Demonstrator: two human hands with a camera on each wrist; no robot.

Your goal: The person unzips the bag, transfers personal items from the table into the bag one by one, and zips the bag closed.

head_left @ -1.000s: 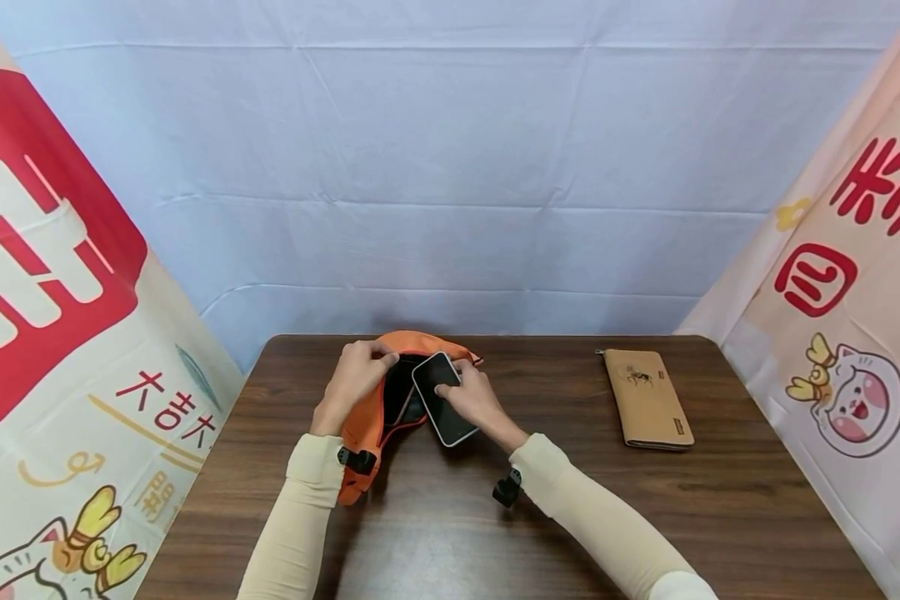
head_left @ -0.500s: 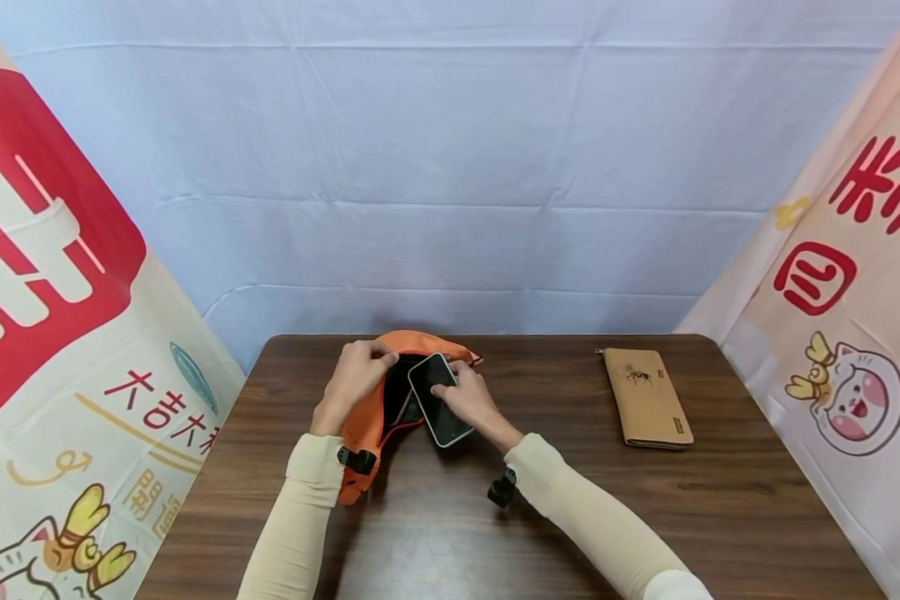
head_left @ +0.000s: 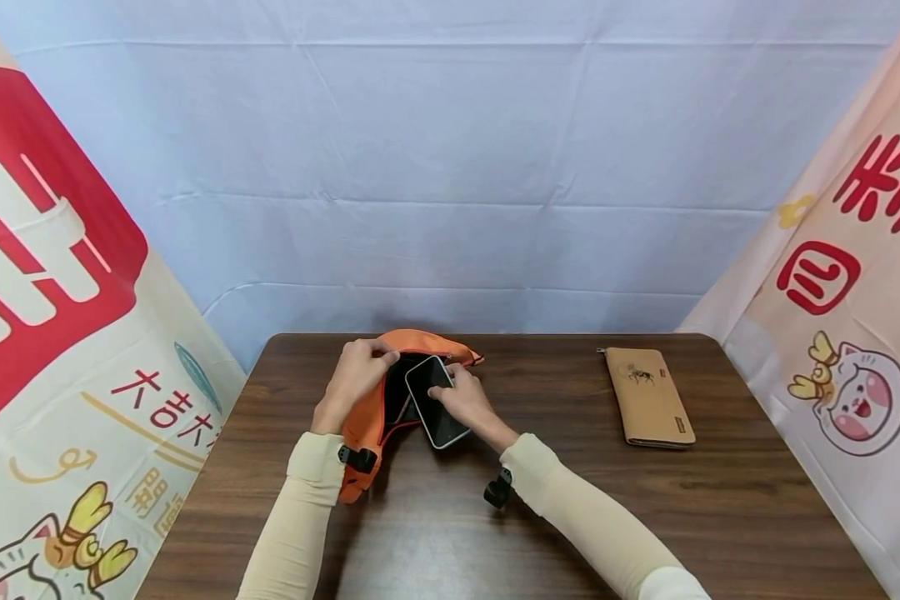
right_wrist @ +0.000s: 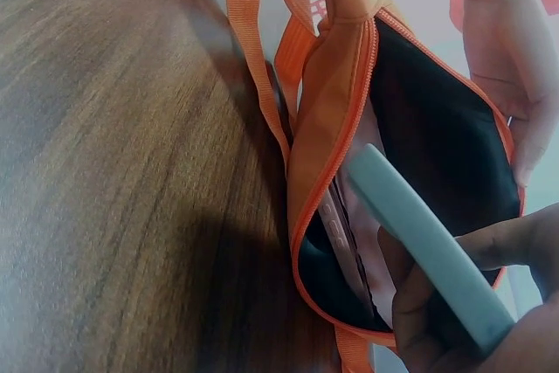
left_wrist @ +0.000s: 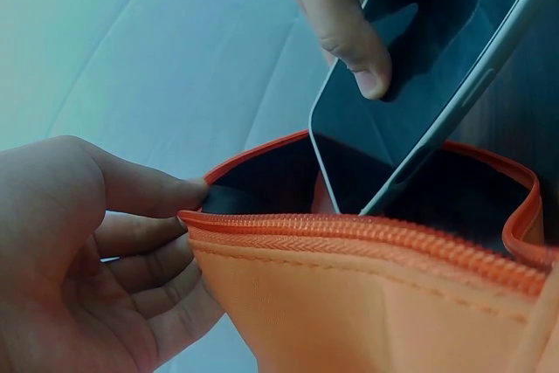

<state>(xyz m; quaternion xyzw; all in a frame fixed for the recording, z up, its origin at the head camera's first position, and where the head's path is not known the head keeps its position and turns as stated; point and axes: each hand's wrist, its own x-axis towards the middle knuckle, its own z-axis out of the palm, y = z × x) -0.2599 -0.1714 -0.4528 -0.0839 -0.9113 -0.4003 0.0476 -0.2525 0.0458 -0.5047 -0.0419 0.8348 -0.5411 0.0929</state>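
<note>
Your left hand (head_left: 354,377) pinched the orange zippered fabric bag (head_left: 363,423) by its rim; at its mouth, your right hand (head_left: 468,400) gripped the pale-edged, black-screened rectangular phone (head_left: 437,417), seemingly stiff, slick and fragile, best held by its long sides.

Left grip (head_left: 356,377) pinching; right grip (head_left: 467,398) clamped, thumb (left_wrist: 371,72) on top (both forearms (head_left: 588,521) angled inward).

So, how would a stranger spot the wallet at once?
Find the brown table, then look to its right side. The wallet lies flat there, apart from the other things. Unlike the orange bag and black-screened phone, it is tan, with a small dark print.
</note>
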